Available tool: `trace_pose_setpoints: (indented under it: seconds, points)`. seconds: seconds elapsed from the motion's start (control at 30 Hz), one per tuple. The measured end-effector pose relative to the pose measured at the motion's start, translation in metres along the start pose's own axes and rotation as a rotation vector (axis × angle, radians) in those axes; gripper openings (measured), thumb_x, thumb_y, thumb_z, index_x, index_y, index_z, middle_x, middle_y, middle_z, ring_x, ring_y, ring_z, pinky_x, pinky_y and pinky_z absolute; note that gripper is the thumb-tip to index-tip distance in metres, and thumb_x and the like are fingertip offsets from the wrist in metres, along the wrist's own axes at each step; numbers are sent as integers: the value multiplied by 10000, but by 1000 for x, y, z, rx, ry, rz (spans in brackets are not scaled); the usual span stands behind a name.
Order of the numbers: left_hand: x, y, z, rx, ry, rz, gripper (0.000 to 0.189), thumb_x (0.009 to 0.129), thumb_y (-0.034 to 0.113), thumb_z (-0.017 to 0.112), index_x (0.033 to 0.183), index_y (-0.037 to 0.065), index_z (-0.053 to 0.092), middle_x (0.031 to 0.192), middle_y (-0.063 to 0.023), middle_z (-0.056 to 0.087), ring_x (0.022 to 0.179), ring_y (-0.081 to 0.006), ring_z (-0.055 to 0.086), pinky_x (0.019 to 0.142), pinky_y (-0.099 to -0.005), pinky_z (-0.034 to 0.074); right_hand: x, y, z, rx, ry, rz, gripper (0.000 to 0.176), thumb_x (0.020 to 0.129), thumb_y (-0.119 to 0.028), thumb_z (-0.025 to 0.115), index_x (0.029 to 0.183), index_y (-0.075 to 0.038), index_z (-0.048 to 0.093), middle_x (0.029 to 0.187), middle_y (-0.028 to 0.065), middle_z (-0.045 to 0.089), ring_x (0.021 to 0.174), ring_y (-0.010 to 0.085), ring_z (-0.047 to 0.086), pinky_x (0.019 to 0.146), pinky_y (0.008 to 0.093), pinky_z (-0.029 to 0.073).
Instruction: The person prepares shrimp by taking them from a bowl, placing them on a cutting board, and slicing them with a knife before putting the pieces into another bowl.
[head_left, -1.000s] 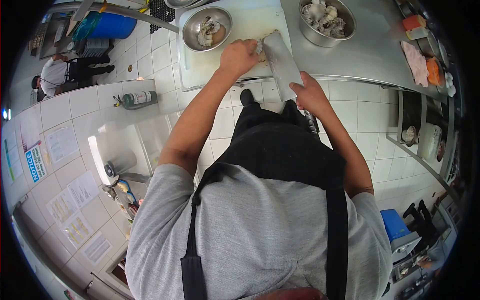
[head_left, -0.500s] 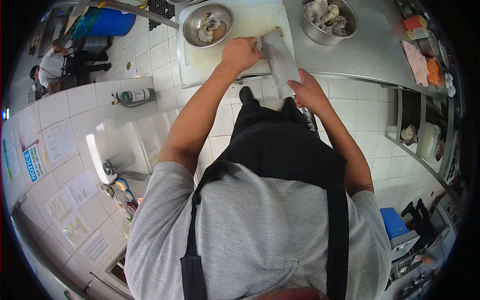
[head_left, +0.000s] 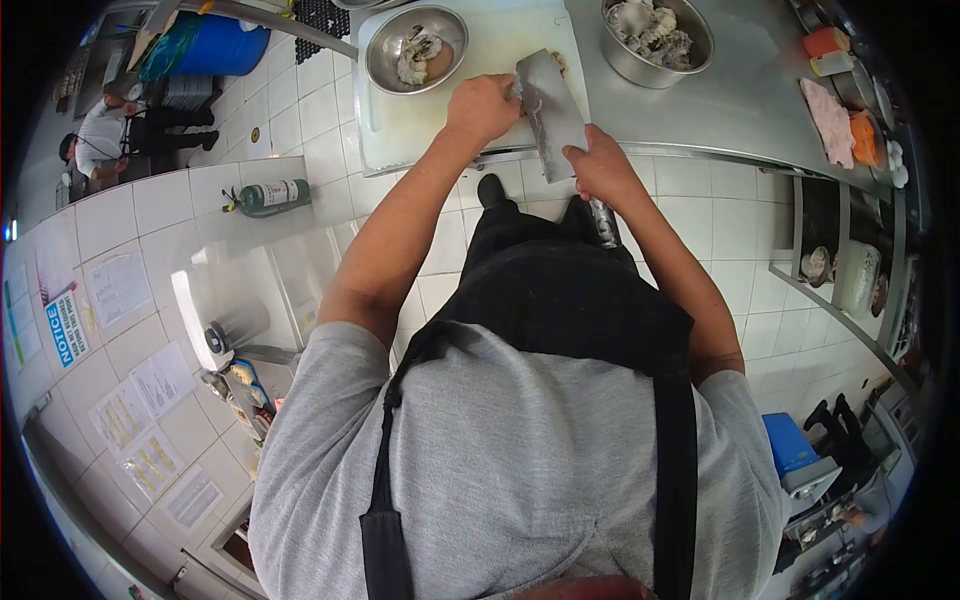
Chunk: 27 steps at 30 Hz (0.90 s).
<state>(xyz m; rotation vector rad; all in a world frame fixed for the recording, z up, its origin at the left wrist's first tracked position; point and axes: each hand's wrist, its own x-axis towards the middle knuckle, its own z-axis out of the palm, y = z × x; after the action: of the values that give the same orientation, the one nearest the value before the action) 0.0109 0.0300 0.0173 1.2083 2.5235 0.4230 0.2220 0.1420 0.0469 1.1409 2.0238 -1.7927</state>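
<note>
My right hand (head_left: 603, 170) is wrapped around a cleaver (head_left: 556, 115), thumb against the lower blade. The wide blade lies over the front right part of a white cutting board (head_left: 400, 135), its far end close to my left fingers. My left hand (head_left: 483, 107) is closed on the board, pinching a small greyish piece that looks like a shrimp, mostly hidden by the fingers and blade. Small brownish scraps (head_left: 558, 64) lie beyond the blade. Behind my left hand, a steel bowl (head_left: 380, 75) holds several peeled-looking shrimp (head_left: 415, 58).
A deeper steel bowl (head_left: 640, 75) with a heap of greyish shrimp (head_left: 655, 35) stands on the steel counter (head_left: 740, 110) to the right. A pink cloth (head_left: 828, 120) and an orange item (head_left: 865, 138) lie at the far right. Another person (head_left: 105, 135) stands at far left.
My right hand and the cleaver have shifted left and slightly away from me; the blade's far end sits nearer my left fingers. My left hand has barely moved.
</note>
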Motion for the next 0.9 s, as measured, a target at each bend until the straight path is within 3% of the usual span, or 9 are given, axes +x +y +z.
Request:
trace_pose_setpoints:
  seconds: [0.27,0.33,0.37,0.43,0.67,0.73,0.77,0.83,0.9]
  points:
    - [-5,-16,11,-353,-38,-167,532,862,318,842,1353,127,771,906,-112,826,860,-237,793,824,-366,607,12,-2,17,72,30,-9,454,1024,-169,640,1308,153,490,747,167,653,522,224,645,463,387,526]
    - [-7,-15,10,-382,-24,-180,515,855,302,854,1330,119,778,854,-88,817,772,-203,773,766,-350,596,9,-4,20,122,77,-18,344,1050,-194,642,1204,80,503,687,97,574,471,187,564,446,379,484]
    - [-8,-13,10,-383,-22,-180,515,855,302,854,1330,119,778,854,-88,817,772,-203,773,766,-350,596,8,-5,19,121,77,-19,344,1050,-194,642,1204,80,503,687,97,574,471,187,564,446,379,484]
    - [-12,-3,6,-379,14,-236,453,833,286,849,1246,106,798,968,-178,820,989,-329,794,963,-401,599,4,-8,14,83,21,3,437,1026,-161,643,1290,152,488,740,157,642,518,220,636,454,373,529]
    - [-6,-13,22,-439,29,-298,486,788,299,882,1218,94,785,1087,-209,806,1054,-361,776,981,-425,594,16,-2,31,120,78,8,428,1041,-178,643,1280,144,493,768,168,658,523,200,636,445,367,524]
    - [-6,-14,25,-514,28,-356,502,777,301,888,1217,91,771,1139,-215,794,1092,-372,763,984,-429,592,15,-7,34,104,113,8,435,1032,-200,644,1277,137,519,855,250,711,671,336,737,594,467,597]
    - [-5,-14,26,-514,27,-354,502,777,301,888,1217,90,771,1139,-215,794,1092,-372,763,984,-429,592,23,2,38,104,115,8,435,1032,-200,644,1277,137,519,855,250,711,671,336,737,594,467,597]
    - [-8,-11,23,-462,38,-345,518,775,304,882,1227,86,750,1137,-214,793,1094,-375,760,984,-429,591,41,23,46,-137,241,-141,457,1014,-234,648,1277,127,553,1002,355,724,949,503,744,846,557,594]
    - [-10,-8,21,-446,46,-359,527,770,303,878,1226,78,741,1132,-216,791,1095,-375,759,985,-431,589,38,29,40,-149,241,-132,469,1006,-250,651,1275,124,565,1054,386,707,1040,541,701,927,571,557]
